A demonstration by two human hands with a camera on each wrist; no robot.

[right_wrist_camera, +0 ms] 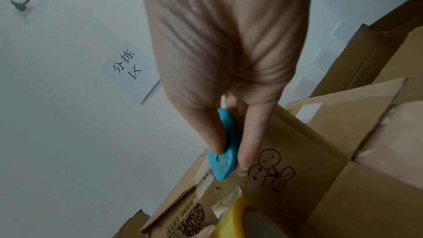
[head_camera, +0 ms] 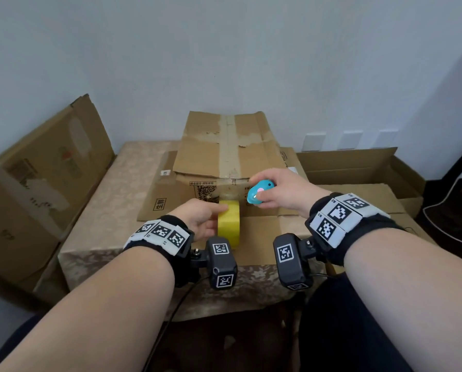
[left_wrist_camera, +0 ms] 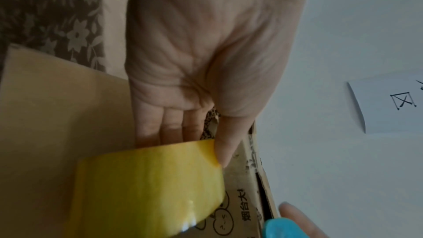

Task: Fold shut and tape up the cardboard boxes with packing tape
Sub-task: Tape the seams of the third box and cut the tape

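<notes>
A closed cardboard box (head_camera: 224, 149), its top seam already covered by a strip of tape, is seen on flattened cardboard (head_camera: 267, 229) spread over a table (head_camera: 133, 167) with a floral cloth. A yellow roll of packing tape (head_camera: 229, 224) is held upright on the flattened cardboard just in front of the box's near face; it is gripped by the left hand (head_camera: 200, 220), with the thumb laid on its upper edge and the fingers behind its left side. From the roll a stretch of clear tape is drawn up to the near face of the box. A small blue cutter (head_camera: 259, 193) with a pink spot is pinched between thumb and fingers of the right hand (head_camera: 283, 190), just beside the near top edge of the box, right of the roll and above it. In the right wrist view the cutter's tip is seen touching the box edge by a printed cherry drawing (right_wrist_camera: 270, 167). A large box (head_camera: 42, 183) is leaned against the wall at the left, and an open box (head_camera: 358, 167) is seen at the far right. A paper sign (right_wrist_camera: 130, 71) with handwritten characters is fixed to the wall.
</notes>
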